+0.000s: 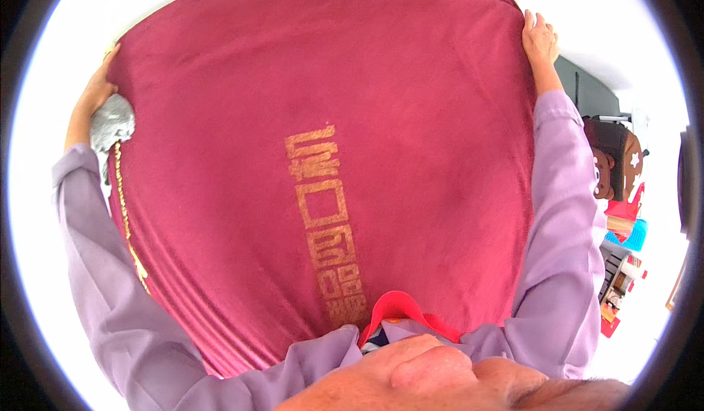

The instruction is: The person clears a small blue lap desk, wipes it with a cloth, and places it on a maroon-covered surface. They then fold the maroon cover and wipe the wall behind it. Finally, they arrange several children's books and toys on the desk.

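Note:
A large dark red cloth (418,136) with a gold patterned strip hangs or is stretched in front of me, between my spread arms. My left hand (102,81) grips its upper left edge, with the fingers partly behind the cloth. Against the left wrist and the cloth's edge sits a grey fluffy thing (113,118), its kind unclear. A gold trim (124,202) runs down the cloth's left side. At the upper right edge, my right hand (540,37) holds the cloth, its fingertips bent over the border.
On the right are a brown bag (621,161) with a bear face and stars, a blue plastic basket (635,236), and a rack (610,271) beside assorted small items. A grey panel (588,89) stands behind my right forearm. A red strap (399,301) lies at my chest.

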Tool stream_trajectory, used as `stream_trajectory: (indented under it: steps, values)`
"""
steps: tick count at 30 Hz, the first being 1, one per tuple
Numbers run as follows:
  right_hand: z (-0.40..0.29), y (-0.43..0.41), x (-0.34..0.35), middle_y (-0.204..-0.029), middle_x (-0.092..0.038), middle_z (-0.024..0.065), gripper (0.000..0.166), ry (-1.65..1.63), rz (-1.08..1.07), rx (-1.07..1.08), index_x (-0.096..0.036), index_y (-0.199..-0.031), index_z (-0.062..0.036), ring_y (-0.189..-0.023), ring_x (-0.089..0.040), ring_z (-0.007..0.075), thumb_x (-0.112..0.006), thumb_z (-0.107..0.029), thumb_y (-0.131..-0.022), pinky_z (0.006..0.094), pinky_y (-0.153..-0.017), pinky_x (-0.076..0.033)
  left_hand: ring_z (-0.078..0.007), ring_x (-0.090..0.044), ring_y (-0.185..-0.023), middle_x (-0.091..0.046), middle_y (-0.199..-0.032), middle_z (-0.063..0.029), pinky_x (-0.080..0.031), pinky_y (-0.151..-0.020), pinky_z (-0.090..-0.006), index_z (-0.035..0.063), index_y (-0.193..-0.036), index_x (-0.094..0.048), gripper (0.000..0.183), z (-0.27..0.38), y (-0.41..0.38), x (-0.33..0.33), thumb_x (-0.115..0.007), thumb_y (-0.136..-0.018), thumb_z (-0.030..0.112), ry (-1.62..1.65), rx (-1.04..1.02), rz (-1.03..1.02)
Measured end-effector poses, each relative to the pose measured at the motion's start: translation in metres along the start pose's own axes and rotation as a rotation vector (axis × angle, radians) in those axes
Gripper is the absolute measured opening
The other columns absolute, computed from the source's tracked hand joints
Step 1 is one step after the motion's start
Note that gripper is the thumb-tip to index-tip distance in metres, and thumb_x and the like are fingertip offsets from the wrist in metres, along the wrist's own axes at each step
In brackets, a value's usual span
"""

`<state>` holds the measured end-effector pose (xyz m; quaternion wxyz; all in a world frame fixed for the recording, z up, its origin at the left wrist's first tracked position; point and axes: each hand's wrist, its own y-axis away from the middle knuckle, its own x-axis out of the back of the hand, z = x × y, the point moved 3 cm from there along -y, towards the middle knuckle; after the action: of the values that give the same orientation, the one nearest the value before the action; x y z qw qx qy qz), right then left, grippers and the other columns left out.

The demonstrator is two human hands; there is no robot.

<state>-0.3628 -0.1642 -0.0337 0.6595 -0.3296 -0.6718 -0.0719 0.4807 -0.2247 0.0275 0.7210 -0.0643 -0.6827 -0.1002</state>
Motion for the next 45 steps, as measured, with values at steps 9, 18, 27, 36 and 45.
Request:
stream_trajectory:
  steps: [9,18,27,36,45]
  values:
    - [0.043,0.178,0.08,-0.134,-0.043,0.0132,0.043,-0.004,-0.086,0.68,-0.044,-0.131,-0.0118,-0.121,-0.04,0.0346,-0.047,-0.029,-0.091,0.0429,-0.102,-0.031,-0.0287,-0.054,-0.108,-0.057,-0.118,-0.0098,-0.042,-0.093,-0.0378,0.0148,-0.117,-0.056,0.054,0.185,0.112,0.09,-0.054,-0.068,-0.006,-0.228,0.086,-0.215]
    - [0.146,0.465,0.216,-0.125,-0.046,0.0207,0.042,-0.192,-0.15,0.752,-0.048,-0.125,-0.0059,-0.109,-0.046,0.0352,-0.051,-0.028,-0.088,0.0456,-0.087,-0.04,-0.0285,-0.059,-0.096,-0.061,-0.103,-0.0073,-0.049,-0.076,-0.0407,0.0277,-0.129,-0.042,0.062,0.229,0.426,0.006,-0.066,-0.073,0.013,-0.108,0.047,-0.326]
    - [0.138,0.543,0.21,-0.125,-0.047,0.0205,0.043,-0.211,-0.271,0.893,-0.048,-0.124,-0.0057,-0.109,-0.047,0.036,-0.051,-0.03,-0.088,0.0462,-0.088,-0.04,-0.0251,-0.063,-0.09,-0.064,-0.099,-0.0034,-0.051,-0.068,-0.0397,0.027,-0.123,-0.05,0.055,0.184,0.45,-0.016,-0.061,-0.072,0.008,0.067,0.625,-0.001]
    - [0.145,0.529,0.183,-0.125,-0.047,0.0204,0.045,-0.225,-0.213,0.887,-0.049,-0.124,-0.0055,-0.109,-0.048,0.0367,-0.05,-0.032,-0.088,0.0467,-0.089,-0.041,-0.0249,-0.061,-0.096,-0.065,-0.098,-0.003,-0.05,-0.073,-0.0407,0.025,-0.101,-0.066,0.032,0.23,0.54,0.003,-0.057,-0.073,0.011,0.212,0.431,-0.189]
    - [0.205,0.522,0.15,-0.128,-0.045,0.0203,0.045,-0.303,-0.041,0.915,-0.046,-0.126,-0.006,-0.113,-0.046,0.0371,-0.05,-0.031,-0.089,0.0462,-0.092,-0.04,-0.0278,-0.062,-0.085,-0.065,-0.09,-0.0066,-0.051,-0.064,-0.0408,0.0171,-0.088,-0.067,0.02,0.239,0.569,0.042,-0.057,-0.071,0.011,0.127,0.371,-0.133]
